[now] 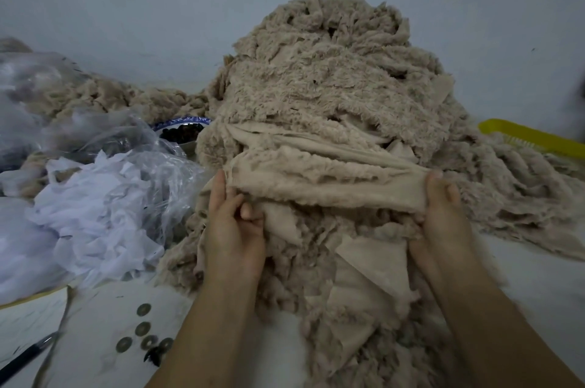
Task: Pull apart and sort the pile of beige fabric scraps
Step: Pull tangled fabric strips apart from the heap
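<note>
Sorting looks barely begun. The tall heap of fluffy beige plush fabric scraps [332,86] stands largely whole at the far edge of the white worktop [538,276], spilling toward the near edge. The left hand [232,229] and right hand [443,207] each pinch one end of a long beige scrap [326,194], stretching it taut. The scraps are tangled and frayed, fleecy on one face and smooth on the other.

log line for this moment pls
step: pull apart | strip: taut before pile | left hand: grips one end | right hand: grips other end

The fabric pile [332,86] hides part of the blue-rimmed bowl [180,122], and the right edge cuts the yellow basket [531,137].
</note>
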Tool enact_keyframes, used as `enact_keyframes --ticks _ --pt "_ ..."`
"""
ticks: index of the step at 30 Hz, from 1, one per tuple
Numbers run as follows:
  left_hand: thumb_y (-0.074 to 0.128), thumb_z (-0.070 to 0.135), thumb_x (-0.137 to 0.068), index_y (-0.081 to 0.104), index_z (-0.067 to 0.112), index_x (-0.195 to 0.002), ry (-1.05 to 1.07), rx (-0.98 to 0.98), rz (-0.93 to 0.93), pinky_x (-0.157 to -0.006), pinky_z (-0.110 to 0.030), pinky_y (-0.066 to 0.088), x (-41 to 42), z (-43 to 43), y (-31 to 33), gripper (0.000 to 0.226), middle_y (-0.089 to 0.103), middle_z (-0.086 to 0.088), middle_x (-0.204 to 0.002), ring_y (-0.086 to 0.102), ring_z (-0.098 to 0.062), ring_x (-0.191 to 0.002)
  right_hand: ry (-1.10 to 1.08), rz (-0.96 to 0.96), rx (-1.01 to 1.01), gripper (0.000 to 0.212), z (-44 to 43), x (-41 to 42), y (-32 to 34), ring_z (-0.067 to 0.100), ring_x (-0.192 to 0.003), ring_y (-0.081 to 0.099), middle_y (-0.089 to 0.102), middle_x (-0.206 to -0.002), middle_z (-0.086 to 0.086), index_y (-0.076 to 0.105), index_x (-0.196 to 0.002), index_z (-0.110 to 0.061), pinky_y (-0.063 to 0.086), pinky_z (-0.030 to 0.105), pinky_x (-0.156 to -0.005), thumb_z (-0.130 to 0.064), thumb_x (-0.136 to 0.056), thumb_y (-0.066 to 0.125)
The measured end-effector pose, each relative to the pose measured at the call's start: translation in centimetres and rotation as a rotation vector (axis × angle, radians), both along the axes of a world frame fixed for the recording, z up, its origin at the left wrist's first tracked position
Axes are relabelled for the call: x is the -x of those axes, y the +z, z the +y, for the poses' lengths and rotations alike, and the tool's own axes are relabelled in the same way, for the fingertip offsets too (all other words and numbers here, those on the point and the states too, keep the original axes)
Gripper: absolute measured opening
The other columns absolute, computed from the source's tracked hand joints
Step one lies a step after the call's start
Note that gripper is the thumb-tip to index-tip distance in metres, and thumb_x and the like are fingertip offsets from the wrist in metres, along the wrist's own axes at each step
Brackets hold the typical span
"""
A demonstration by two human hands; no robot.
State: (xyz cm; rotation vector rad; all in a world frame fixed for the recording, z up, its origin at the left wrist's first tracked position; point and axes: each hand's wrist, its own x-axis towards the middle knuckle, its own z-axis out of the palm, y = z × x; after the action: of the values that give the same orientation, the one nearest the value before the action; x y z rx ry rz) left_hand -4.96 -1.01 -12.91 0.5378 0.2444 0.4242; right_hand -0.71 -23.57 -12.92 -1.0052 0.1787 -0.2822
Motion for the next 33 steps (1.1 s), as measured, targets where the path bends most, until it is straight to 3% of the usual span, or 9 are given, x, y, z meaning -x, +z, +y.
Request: enact_keyframes --ticks 3,6,10,14,17,19,23,27,33 --pt "0.032 -0.006 -0.1 0.044 0.025 -0.148 0.046 -0.031 0.006 -0.045 -0.013 0.039 0.0 0.6 -0.2 0.058 0.062 0.008 -0.112 0.038 -0.002 -0.046 0.002 0.017 -0.019 0.027 -0.8 -0.2 0.1 0.008 -0.059 0.064 0.068 -0.073 -0.006 0.061 -0.076 -0.026 0.052 0.023 -0.048 -0.04 -0.098 0.058" --pt "0.035 -0.005 -0.099 0.04 0.026 -0.151 0.106 -0.119 0.034 -0.05 -0.014 0.044 -0.1 0.5 -0.3 0.06 0.063 0.006 -0.109 0.05 -0.002 -0.052 0.017 0.024 -0.034 0.02 -1.4 -0.5 0.0 0.011 -0.069 0.07 0.074 -0.082 -0.006 0.063 -0.083 -0.027 0.057 0.029 -0.051 -0.04 -0.098 0.059" --pt "0.039 0.008 -0.1 0.029 0.032 -0.155 0.225 -0.324 0.16 -0.077 -0.016 0.052 0.1 -0.1 -0.2 0.061 0.057 0.004 -0.136 0.07 0.003 -0.094 0.06 0.035 -0.11 0.015 -1.6 -0.6 0.2 0.014 -0.075 0.073 0.075 -0.092 0.0 0.065 -0.103 -0.024 0.059 0.031 -0.055 -0.037 -0.099 0.057" --pt "0.042 0.014 -0.099 0.03 0.019 -0.153 0.292 -0.388 0.26 -0.076 -0.014 0.054 0.0 0.2 -0.3 0.056 0.048 -0.01 -0.149 0.064 -0.014 -0.113 0.166 0.066 -0.251 0.041 -2.0 -0.1 0.9 0.023 -0.094 0.074 0.076 -0.108 0.009 0.064 -0.122 -0.014 0.061 0.036 -0.062 -0.045 -0.099 0.052" --pt "0.046 0.014 -0.1 0.04 0.03 -0.15 0.188 -0.535 0.229 -0.068 -0.016 0.055 0.2 -0.5 0.0 0.053 0.073 0.008 -0.115 0.07 -0.003 -0.091 0.256 0.066 -0.27 0.042 -2.0 0.2 1.3 0.026 -0.095 0.074 0.076 -0.106 0.012 0.067 -0.115 -0.014 0.062 0.042 -0.063 -0.048 -0.099 0.048" --pt "0.05 0.019 -0.099 0.053 0.044 -0.134 0.121 -0.816 0.234 -0.063 -0.019 0.053 0.5 -1.5 -0.2 0.043 0.076 0.015 -0.091 0.067 0.0 -0.072 0.326 0.061 -0.259 0.04 -1.4 0.4 1.3 0.026 -0.097 0.073 0.075 -0.108 0.012 0.073 -0.11 -0.014 0.062 0.045 -0.072 -0.044 -0.1 0.048" --pt "0.056 0.033 -0.1 0.06 0.061 -0.106 0.014 -1.285 0.128 -0.08 -0.009 0.047 0.9 -3.2 -0.2 0.029 0.066 0.022 -0.116 0.058 0.013 -0.095 0.505 0.059 -0.201 0.035 0.4 1.4 1.5 0.024 -0.096 0.074 0.076 -0.105 0.011 0.082 -0.094 -0.015 0.061 0.038 -0.075 -0.037 -0.094 0.055" --pt "0.059 0.031 -0.098 0.046 0.038 -0.144 -0.15 -1.629 -0.12 -0.109 -0.016 0.034 0.9 -5.4 -0.8 0.048 0.046 0.022 -0.142 0.04 0.006 -0.132 0.673 0.019 -0.106 0.041 2.0 2.6 1.6 0.026 -0.103 0.071 0.07 -0.118 0.019 0.074 -0.114 -0.006 0.055 0.04 -0.093 -0.035 -0.085 0.065" --pt "0.06 0.019 -0.098 0.071 0.018 -0.108 0.164 -1.636 0.015 -0.087 -0.026 0.041 0.3 -4.3 -0.8 0.015 0.057 0.01 -0.098 0.049 -0.009 -0.097 0.712 -0.022 -0.091 0.042 1.4 2.9 2.2 0.027 -0.107 0.07 0.07 -0.12 0.018 0.076 -0.112 -0.008 0.06 0.039 -0.084 -0.039 -0.089 0.059"
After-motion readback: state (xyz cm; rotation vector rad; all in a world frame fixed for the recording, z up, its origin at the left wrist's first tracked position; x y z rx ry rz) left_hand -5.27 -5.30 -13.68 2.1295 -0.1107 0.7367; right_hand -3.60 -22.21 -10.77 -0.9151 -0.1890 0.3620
